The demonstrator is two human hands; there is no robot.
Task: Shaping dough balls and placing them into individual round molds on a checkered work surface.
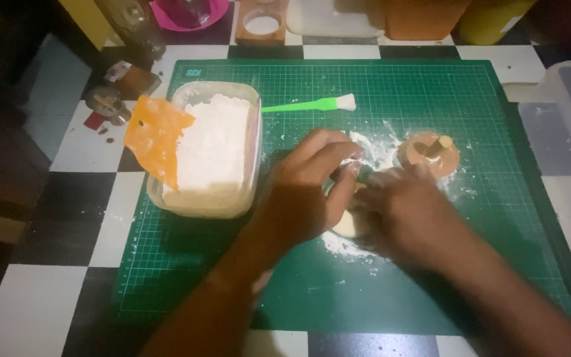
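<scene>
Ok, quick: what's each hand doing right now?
Left hand: fingers curled, pinching the pale dough piece.
Right hand: on the same dough; grip cannot be told.

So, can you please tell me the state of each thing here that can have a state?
Plastic tub: open, no lid, nearly full of white flour.
Orange scraper: leaning on the tub's left edge.
Green brush: lying flat on the mat, untouched.
Cutting mat: dusted with flour near the middle.
Dough piece: mostly hidden between both hands.
Left hand: pinching at the dough.
Right hand: covering the dough.
Round wooden press: on the mat, floury.
</scene>
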